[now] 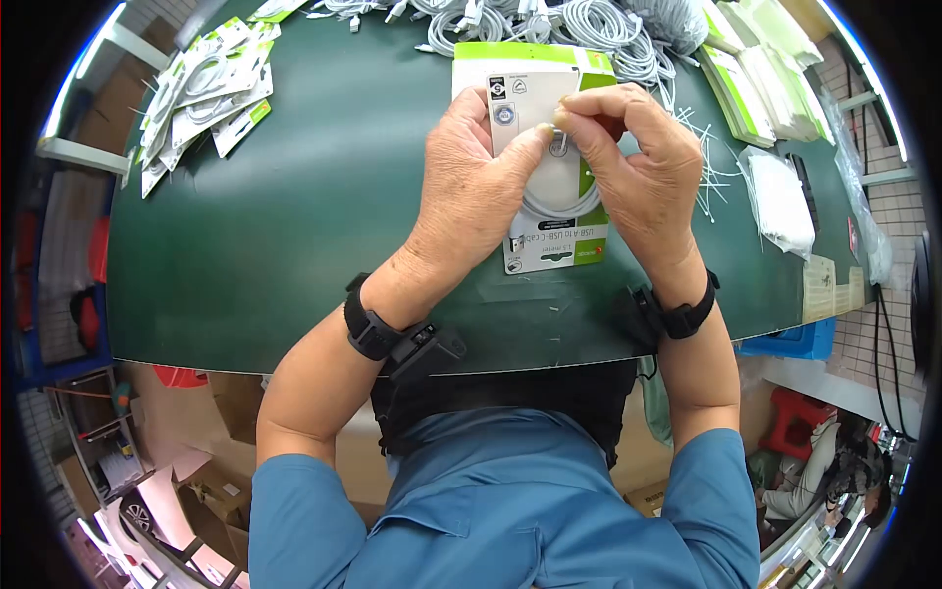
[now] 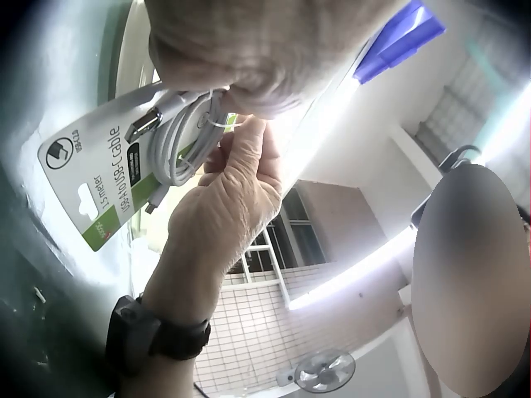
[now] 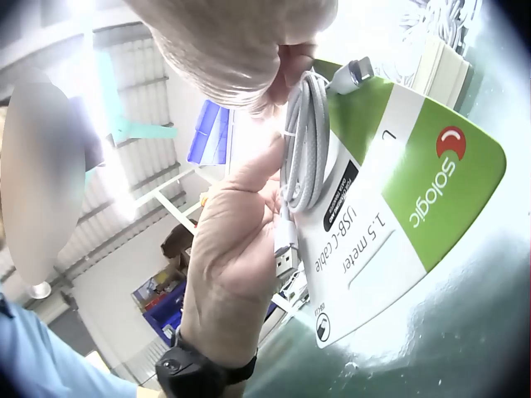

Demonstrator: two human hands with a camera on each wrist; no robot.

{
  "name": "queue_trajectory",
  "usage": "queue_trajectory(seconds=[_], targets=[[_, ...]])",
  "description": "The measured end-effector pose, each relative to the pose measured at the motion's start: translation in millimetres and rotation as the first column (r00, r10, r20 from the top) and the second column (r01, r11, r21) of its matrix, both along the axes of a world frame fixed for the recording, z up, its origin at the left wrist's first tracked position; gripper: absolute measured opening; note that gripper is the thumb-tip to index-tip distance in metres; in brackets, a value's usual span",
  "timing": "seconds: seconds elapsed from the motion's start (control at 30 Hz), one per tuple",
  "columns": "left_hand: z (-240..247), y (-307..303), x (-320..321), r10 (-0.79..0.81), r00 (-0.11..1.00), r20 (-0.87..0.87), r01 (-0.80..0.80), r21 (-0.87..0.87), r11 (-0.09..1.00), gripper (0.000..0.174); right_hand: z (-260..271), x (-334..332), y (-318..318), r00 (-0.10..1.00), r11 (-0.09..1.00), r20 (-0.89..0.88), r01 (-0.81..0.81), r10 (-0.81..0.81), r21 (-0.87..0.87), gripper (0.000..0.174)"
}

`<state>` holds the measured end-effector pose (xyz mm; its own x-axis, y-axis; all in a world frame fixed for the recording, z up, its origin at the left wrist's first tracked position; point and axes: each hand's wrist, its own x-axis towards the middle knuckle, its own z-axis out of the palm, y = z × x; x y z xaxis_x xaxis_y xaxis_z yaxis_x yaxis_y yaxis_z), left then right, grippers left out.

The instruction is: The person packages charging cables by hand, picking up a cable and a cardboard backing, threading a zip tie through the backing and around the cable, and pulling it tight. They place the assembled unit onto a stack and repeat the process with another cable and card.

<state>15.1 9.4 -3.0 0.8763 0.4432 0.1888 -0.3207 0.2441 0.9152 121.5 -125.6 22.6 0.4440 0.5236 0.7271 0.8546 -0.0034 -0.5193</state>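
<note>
Upright over the table, a white and green cable card printed "USB-A to USB-C cable" is gripped by my left hand, its thumb lying across the card's face. A coiled grey-white USB cable lies against the card, its plugs at the coil's ends. My right hand has thumb and forefinger pinched together near the card's middle, on a thin white tie around the coil. The tie's ends are hidden by the fingertips. Both thumbs nearly meet there.
Finished-looking carded cables lie piled at the left. Loose coiled cables are heaped along the back. Stacks of green and white cards stand at the right, with scattered white ties and a white plastic bag nearby.
</note>
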Motion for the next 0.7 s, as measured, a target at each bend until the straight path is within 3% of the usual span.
queue_trajectory(seconds=[0.1,0.23,0.33,0.5,0.7], targets=[[7,-2,-1,0.013,0.999,0.040,-0.011,-0.051,0.999,0.028,8,-1,-2,0.999,0.999,0.048,0.006,-0.004,-0.041,0.016],[6,-1,1,0.048,0.997,0.063,-0.046,-0.035,0.998,0.030,15,4,-1,0.972,0.999,0.234,-0.028,0.036,-0.038,0.021],[10,-3,-3,0.033,0.998,0.059,-0.033,0.010,0.999,0.031,19,4,-4,0.959,0.997,0.270,-0.079,0.082,-0.021,0.024],[13,-8,-7,0.020,0.996,0.083,-0.022,0.027,0.999,0.033,22,8,-15,0.893,0.995,0.438,-0.096,0.099,-0.028,0.039],[17,-7,-9,0.005,0.996,0.088,-0.005,-0.007,1.000,0.035,8,11,-15,0.873,0.990,0.480,-0.129,0.088,0.052,0.039]])
